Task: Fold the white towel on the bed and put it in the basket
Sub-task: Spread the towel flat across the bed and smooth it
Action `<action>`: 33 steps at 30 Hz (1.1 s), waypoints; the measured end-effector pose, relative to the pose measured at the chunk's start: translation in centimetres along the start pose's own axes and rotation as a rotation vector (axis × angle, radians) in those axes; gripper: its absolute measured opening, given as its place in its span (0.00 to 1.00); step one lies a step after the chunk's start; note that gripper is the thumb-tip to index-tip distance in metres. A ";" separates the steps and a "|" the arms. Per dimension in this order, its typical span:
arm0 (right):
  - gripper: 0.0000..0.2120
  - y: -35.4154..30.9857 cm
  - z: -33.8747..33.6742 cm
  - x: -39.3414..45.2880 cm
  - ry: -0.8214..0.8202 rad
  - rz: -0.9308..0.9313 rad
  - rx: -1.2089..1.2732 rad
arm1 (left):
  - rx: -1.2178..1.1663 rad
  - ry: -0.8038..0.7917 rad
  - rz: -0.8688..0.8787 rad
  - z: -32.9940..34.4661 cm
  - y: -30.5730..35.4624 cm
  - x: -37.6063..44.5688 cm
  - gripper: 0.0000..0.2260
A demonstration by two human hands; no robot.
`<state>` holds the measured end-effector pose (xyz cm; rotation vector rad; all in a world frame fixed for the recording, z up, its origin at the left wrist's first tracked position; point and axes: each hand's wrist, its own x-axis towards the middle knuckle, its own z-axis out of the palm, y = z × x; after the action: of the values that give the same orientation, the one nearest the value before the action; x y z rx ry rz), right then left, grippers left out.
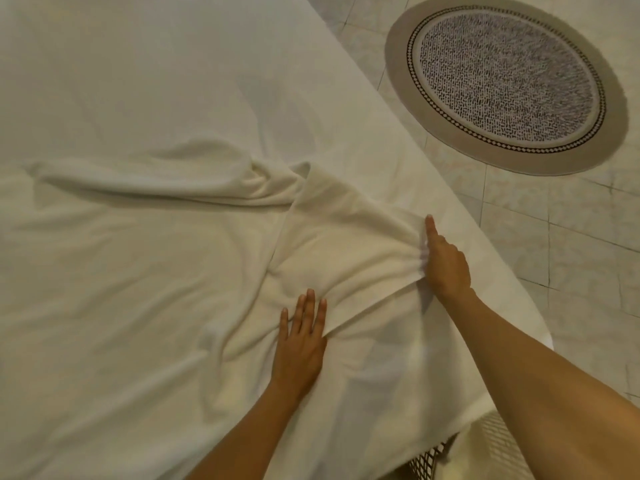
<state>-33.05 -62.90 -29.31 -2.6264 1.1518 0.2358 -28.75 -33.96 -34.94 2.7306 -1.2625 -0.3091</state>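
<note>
The white towel lies rumpled on the white bed, one part stretched in a twisted band to the left, the other spread near the bed's right edge. My right hand grips the towel's right edge, bunching the cloth, with the index finger pointing out. My left hand lies flat with fingers together on the towel's near edge, the thumb tucked under a fold. A white lattice basket shows at the bottom, partly hidden by my right forearm and the hanging sheet.
The bed's right edge runs diagonally from the top centre to the lower right. Beyond it is a pale tiled floor with a round grey patterned rug.
</note>
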 end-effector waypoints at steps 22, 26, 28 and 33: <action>0.31 4.1 3.6 -4.6 -0.085 -0.211 -0.155 | -0.095 -0.221 -0.111 -1.0 6.1 0.3 0.32; 0.36 4.2 3.9 -3.5 -0.147 -0.207 -0.157 | -0.096 -0.214 -0.115 -0.8 6.4 0.5 0.33; 0.39 3.8 3.3 -3.2 -0.149 -0.202 -0.157 | -0.096 -0.219 -0.107 -1.1 6.5 0.6 0.34; 0.39 1.0 0.3 -1.2 -0.163 -0.212 -0.118 | -0.055 -0.195 -0.104 -4.1 4.0 3.2 0.26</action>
<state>-34.65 -62.64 -29.43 -2.7449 0.8235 0.4783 -28.75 -38.89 -30.63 2.7796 -1.1354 -0.6248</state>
